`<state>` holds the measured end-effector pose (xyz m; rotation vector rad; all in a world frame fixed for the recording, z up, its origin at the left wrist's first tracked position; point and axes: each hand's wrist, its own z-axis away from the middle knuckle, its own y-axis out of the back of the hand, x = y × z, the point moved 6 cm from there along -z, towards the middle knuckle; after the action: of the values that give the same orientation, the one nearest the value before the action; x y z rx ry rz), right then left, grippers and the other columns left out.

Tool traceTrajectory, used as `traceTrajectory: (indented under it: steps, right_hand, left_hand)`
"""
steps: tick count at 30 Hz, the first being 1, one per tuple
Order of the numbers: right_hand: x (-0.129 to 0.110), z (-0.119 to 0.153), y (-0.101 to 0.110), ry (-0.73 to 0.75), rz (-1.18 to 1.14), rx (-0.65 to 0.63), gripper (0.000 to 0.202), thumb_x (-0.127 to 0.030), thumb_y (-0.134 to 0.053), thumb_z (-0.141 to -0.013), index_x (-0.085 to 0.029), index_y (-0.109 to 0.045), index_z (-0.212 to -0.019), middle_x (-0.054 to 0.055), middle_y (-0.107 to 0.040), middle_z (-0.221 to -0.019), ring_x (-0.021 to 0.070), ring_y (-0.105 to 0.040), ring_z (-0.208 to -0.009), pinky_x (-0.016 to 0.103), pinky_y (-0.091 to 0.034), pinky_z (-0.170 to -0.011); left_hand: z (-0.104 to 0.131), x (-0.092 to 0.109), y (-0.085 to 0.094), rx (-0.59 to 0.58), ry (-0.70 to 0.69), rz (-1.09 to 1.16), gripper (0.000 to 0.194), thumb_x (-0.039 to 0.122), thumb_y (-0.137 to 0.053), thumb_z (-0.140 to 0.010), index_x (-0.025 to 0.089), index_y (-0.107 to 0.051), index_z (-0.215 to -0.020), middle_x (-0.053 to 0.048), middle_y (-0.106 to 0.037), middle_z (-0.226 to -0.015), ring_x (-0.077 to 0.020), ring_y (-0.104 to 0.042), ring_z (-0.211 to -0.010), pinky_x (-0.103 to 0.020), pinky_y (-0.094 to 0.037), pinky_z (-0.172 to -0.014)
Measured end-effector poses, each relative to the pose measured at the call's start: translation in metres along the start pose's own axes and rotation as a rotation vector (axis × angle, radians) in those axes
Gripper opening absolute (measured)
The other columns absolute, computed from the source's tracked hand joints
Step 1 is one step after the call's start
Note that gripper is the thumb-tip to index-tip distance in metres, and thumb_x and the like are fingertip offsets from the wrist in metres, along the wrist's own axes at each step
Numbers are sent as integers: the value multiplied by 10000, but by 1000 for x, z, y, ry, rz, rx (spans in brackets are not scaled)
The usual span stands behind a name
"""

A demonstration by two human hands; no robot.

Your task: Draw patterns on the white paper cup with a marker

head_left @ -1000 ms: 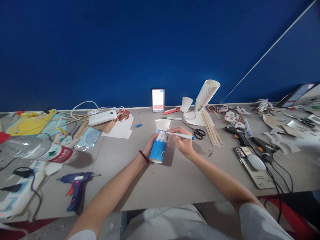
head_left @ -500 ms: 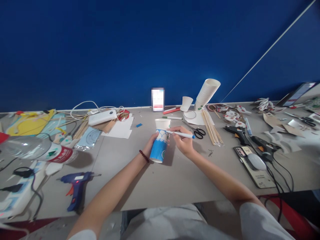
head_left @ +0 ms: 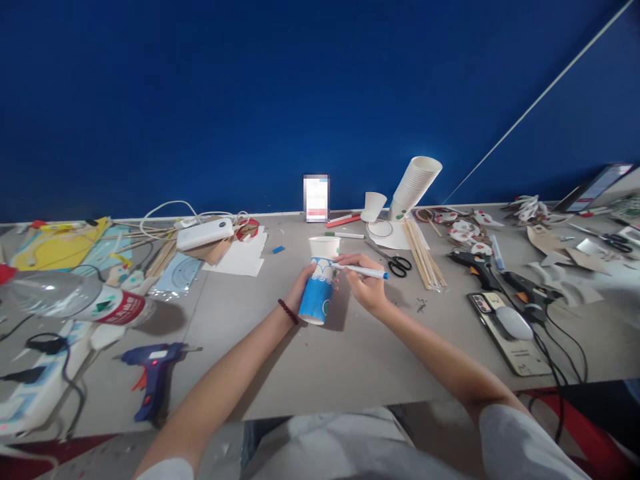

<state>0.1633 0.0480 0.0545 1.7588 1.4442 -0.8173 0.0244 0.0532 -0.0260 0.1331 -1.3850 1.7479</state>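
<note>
In the head view, gripping a blue-and-white cup [head_left: 317, 303] with the left hand [head_left: 300, 289], holding it slightly tilted over the table [head_left: 350, 373]; pinching a marker [head_left: 371, 272] in the right hand [head_left: 367, 288], pointing its tip at the cup's scalloped side.

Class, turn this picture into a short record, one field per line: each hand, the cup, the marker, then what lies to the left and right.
Left hand: grips the side of the paper cup; the hand wears a beaded bracelet at its wrist
Right hand: holds a marker like a pen; the hand is beside the cup
Cup: white rim, scalloped blue pattern, solid blue below
Marker: white barrel, blue end, tip at the cup's patterned band
Left side: blue glue gun, plastic bottle
Right side: scissors, wooden sticks, leaning cup stack
</note>
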Motion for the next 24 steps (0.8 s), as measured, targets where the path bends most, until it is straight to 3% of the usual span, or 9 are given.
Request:
traceTrajectory:
  steps: [7,15,24]
  right_hand:
    - [-1,-1,0,0,-32,-17,122,-296,-595,-868,-237,-677,-799,72,-786,-913,240,-756,-828,377,-630,-698]
    - [-1,-1,1,-7,20,2,115,-288,-598,-873,-233,-690,-830,70,-786,-891,247,-756,-858,397,-619,-772]
    - [-2,-2,2,-28,71,23,118,-280,-595,-868,-231,-700,-847,65,-787,-870,242,-752,-816,360,-610,-690]
  left_hand:
    - [-1,0,0,-28,2,2,367,426,-588,-902,105,-694,-1044,-111,-758,-864,-199,-722,-720,-307,-591,-724]
    - [-1,1,-1,-33,2,1,354,413,-575,-903,108,-693,-1041,-111,-757,-858,-205,-720,-718,-315,-586,-720]
    - [0,1,-3,-65,-3,5,357,417,-588,-895,115,-683,-1060,-98,-756,-882,-194,-720,-738,-299,-586,-724]
